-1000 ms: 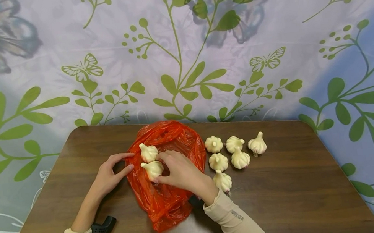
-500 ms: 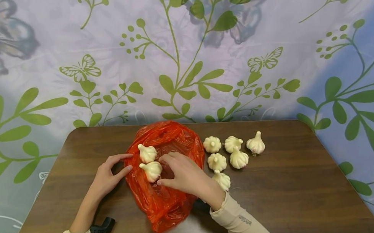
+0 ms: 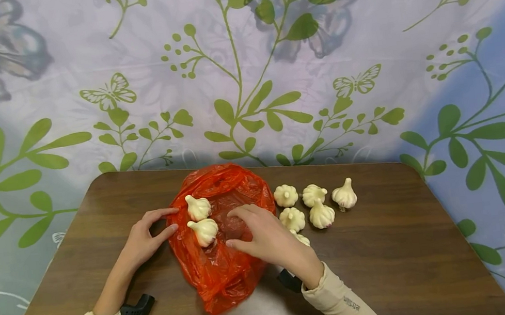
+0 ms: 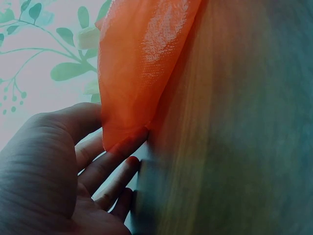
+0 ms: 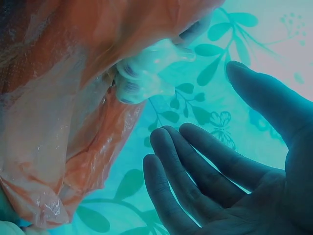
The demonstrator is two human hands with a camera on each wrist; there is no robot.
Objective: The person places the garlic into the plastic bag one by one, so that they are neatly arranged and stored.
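Note:
Two pale garlic bulbs, the upper one (image 3: 199, 208) and the lower one (image 3: 204, 232), lie on a thin red plastic bag (image 3: 228, 269) spread on the table. My left hand (image 3: 142, 238) touches the bag's left edge, thumb and forefinger apart. In the left wrist view its fingers (image 4: 110, 164) are extended along the bag's edge, partly behind the film. Over the bag's right part hovers my right hand (image 3: 266, 236), thumb and fingers spread, nothing between them. The right wrist view shows that hand (image 5: 215, 186) apart from the bag and its bulbs (image 5: 142, 88).
Several more garlic bulbs stand on the brown table (image 3: 398, 245) right of the bag, including one upright bulb (image 3: 344, 195) at the far right. One bulb (image 3: 300, 238) is partly hidden by the right hand. A patterned cloth (image 3: 242, 65) hangs behind the table.
My right hand has let go of the lower garlic bulb and drawn back to the right. Both bulbs stay on the bag. The left hand has hardly moved.

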